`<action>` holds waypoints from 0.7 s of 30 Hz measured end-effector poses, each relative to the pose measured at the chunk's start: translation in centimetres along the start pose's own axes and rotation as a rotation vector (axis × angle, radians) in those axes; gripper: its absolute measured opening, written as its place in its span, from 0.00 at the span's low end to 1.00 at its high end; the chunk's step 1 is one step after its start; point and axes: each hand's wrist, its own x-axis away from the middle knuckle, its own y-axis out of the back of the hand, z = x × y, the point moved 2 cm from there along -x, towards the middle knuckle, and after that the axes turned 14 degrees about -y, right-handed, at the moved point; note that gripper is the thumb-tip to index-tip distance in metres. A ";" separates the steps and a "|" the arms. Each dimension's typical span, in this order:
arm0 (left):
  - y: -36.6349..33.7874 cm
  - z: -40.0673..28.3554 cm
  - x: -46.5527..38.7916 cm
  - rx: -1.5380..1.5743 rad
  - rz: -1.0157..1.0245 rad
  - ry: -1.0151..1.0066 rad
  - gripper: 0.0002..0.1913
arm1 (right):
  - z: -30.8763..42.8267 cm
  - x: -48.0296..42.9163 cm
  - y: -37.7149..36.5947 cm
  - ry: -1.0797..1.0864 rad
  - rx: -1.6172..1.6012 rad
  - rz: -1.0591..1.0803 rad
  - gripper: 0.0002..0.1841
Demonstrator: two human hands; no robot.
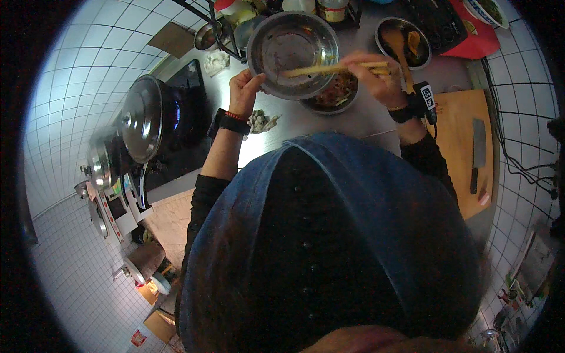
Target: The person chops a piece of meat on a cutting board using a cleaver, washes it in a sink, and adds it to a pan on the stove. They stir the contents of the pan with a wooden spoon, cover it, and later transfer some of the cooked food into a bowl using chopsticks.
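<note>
My left hand [244, 92] grips the near left rim of a large metal bowl [293, 55], its thumb over the edge. The bowl is tilted, with food residue on its inner wall. My right hand [375, 79] holds wooden chopsticks [318, 70], whose tips reach into the bowl. Partly under the large bowl sits a smaller metal bowl [333, 97] of mixed, chopped food. Beyond my right hand stands a dark pan or bowl [415, 55] with a wooden spatula [396, 44] and brown contents.
A lidded pan [143, 119] stands over a blue flame on the black stove [185, 145] at left. A crumpled cloth [262, 122] lies near my left wrist. At right, a cleaver [478, 148] rests on a wooden cutting board [457, 132]. Jars [333, 9] stand behind the large bowl.
</note>
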 end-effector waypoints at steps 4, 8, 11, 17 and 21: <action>-0.5 0.5 -0.1 -0.103 0.016 -0.052 0.09 | 0.3 0.4 0.4 0.221 0.230 -0.284 0.09; -0.7 0.6 -0.4 -0.216 0.025 -0.094 0.10 | -0.4 1.0 -0.3 0.092 0.452 -0.103 0.12; -0.7 0.1 -0.4 -0.182 -0.005 -0.118 0.10 | -0.5 1.4 0.2 0.117 0.384 -0.171 0.11; -1.3 -0.9 0.2 -0.206 0.003 -0.094 0.09 | 0.0 1.2 0.6 0.060 0.444 -0.110 0.08; -1.3 -1.2 0.2 -0.186 -0.045 -0.084 0.09 | 0.7 1.2 -0.1 0.030 0.161 -0.147 0.07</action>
